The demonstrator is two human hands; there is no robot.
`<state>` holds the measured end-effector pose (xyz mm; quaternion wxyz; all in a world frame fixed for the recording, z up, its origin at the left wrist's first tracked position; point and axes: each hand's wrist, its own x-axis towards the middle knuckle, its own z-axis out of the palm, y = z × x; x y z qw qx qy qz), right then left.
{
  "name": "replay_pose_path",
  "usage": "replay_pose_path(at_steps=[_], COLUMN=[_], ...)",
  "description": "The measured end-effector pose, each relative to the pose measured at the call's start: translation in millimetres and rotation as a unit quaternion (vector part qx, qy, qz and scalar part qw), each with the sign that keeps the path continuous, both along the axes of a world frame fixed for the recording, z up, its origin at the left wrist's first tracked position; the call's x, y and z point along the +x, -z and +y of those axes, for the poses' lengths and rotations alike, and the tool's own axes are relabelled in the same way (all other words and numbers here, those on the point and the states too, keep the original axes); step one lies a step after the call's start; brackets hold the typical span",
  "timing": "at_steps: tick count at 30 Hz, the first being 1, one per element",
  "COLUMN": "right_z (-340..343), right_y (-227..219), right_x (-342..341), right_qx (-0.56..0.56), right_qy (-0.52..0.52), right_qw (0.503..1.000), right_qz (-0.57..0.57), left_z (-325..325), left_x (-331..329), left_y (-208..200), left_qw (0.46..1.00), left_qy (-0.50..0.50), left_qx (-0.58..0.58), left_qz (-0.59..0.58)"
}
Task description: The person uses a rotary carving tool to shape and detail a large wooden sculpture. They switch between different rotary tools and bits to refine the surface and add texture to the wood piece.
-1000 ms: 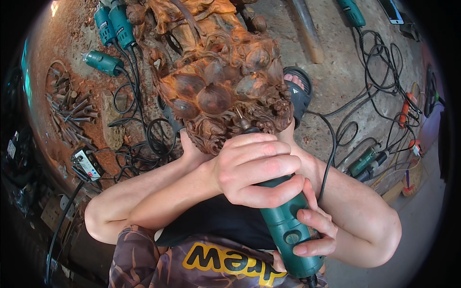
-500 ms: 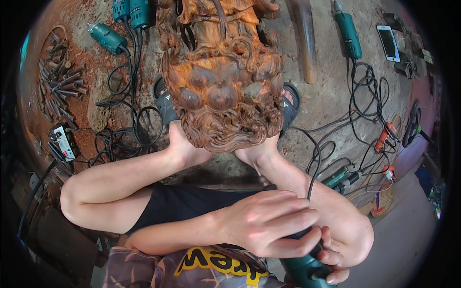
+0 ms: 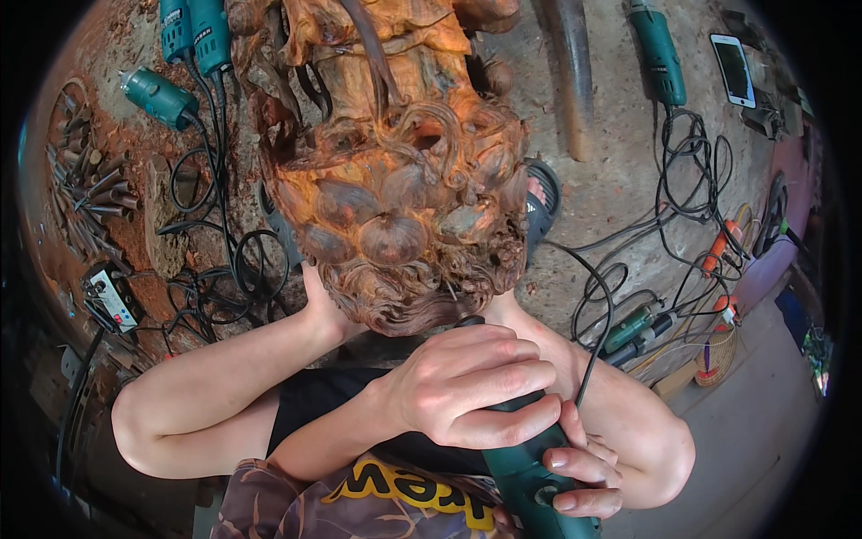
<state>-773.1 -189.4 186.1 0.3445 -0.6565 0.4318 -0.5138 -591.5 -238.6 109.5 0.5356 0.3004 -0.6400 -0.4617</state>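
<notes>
Both my hands grip a dark green electric die grinder [image 3: 525,481]. My left hand [image 3: 476,384] wraps over its front part, close to the black collar. My right hand [image 3: 588,463] holds the green body from the right side, fingers curled around it. The thin bit reaches the lower edge of a reddish-brown wood carving [image 3: 395,238], at the curled, wavy relief; whether it touches the wood I cannot tell. The carving, with rounded petal-like bosses and twisting strands, stands between my feet. My bent legs lie to either side.
More green grinders [image 3: 157,97] lie at the upper left near a pile of metal bits [image 3: 94,184] and a power strip [image 3: 112,301]. On the right are another grinder [image 3: 660,54], a white phone [image 3: 733,70], tangled black cords [image 3: 691,171] and an orange-handled tool [image 3: 718,247].
The grinder and both hands have moved up and left, bringing the bit from above my leg to the carving's lower edge. The carving appears lower and farther left as the view shifts.
</notes>
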Motion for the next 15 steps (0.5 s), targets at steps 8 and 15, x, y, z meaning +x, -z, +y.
replay_pose_path(at_steps=[8,15], right_z=[-2.7,-3.9], right_y=[1.4,-0.8], right_x=[1.8,2.6], right_qx=[0.006,0.005], right_qy=[-0.003,-0.012], right_qw=[1.000,1.000], right_qz=[0.003,0.004], left_z=[2.4,4.4], left_x=[2.2,-0.8], left_y=[7.4,10.1], left_qw=[1.000,0.999], left_qy=[0.004,-0.003], left_qx=[0.012,-0.017], left_qz=[-0.004,0.030])
